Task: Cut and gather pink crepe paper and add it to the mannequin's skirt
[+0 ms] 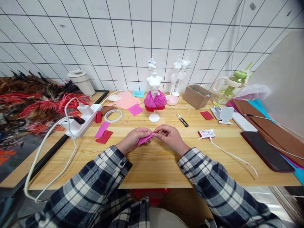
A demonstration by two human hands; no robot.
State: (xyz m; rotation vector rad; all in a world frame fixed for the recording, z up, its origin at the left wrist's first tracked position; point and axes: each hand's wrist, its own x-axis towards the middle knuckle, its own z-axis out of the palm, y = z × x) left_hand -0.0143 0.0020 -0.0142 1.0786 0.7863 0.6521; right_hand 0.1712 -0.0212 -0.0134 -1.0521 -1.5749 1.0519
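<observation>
A small piece of magenta crepe paper (144, 139) is stretched between my two hands, low over the middle of the table. My left hand (135, 138) is closed on its body, thumb on top. With thumb and forefinger, my right hand (169, 136) pinches the gathered right end of the same piece. Beyond them stands a white mini dress form (154, 82) on a round base, wearing a magenta ruffled paper skirt (155, 99) with a red layer below. Thread snips (182, 120) lie just past my right hand.
Left are a tape roll (113, 116), magenta and red paper pieces (104, 137), and a white power strip (87, 122) with looping cords. Right are a card wound with white cord (207, 134), a phone (266, 151), a phone stand (225, 114), a cardboard box (196, 96) and a bottle (230, 87).
</observation>
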